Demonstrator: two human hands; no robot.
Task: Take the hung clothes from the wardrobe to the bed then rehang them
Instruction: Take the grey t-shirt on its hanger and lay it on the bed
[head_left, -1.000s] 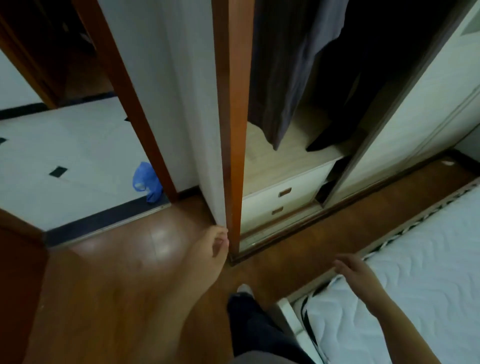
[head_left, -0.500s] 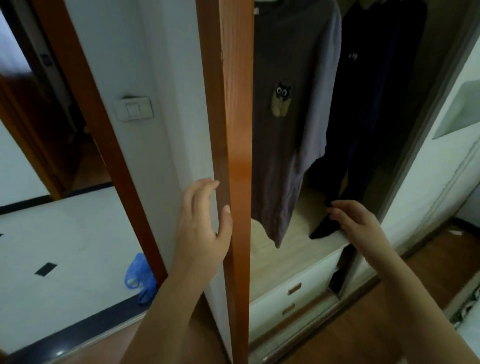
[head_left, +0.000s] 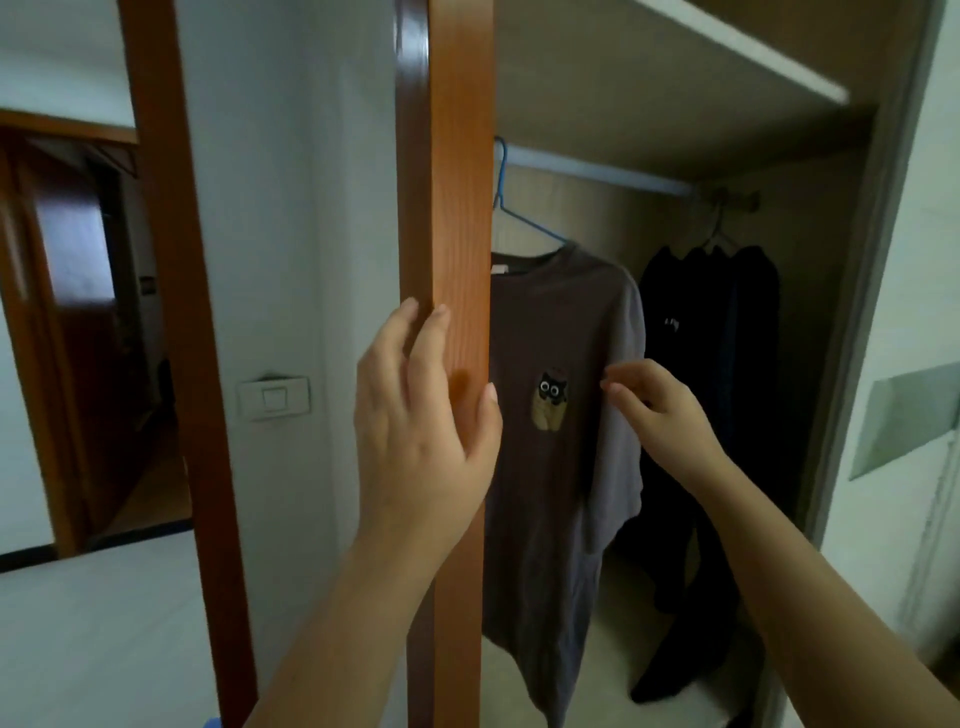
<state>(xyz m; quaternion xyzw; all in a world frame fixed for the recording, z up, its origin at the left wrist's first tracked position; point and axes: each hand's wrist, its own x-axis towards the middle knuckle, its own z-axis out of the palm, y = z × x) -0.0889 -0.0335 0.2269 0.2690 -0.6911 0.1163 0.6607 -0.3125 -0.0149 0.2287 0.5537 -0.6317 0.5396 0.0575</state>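
— How are the grips?
— The left grip (head_left: 421, 431) lies flat, fingers straight, on the orange-brown wooden wardrobe post (head_left: 447, 182). The right grip (head_left: 660, 410) is loosely curled and holds nothing.
— And the clothes?
— The grey-brown owl-patch T-shirt (head_left: 545, 493) hangs between the grips, at the right fingertips, on a blue wire hanger (head_left: 532, 224). Black garments (head_left: 711, 364) hang beyond the right grip.

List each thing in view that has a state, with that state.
Grey owl-patch T-shirt: hanging on blue wire hanger.
Black garments: hanging at white rail's right end.
Pale wooden wardrobe: open.
Left hand: open, resting on orange-brown wooden post.
Right hand: open, fingers beside the T-shirt's sleeve, holding nothing.
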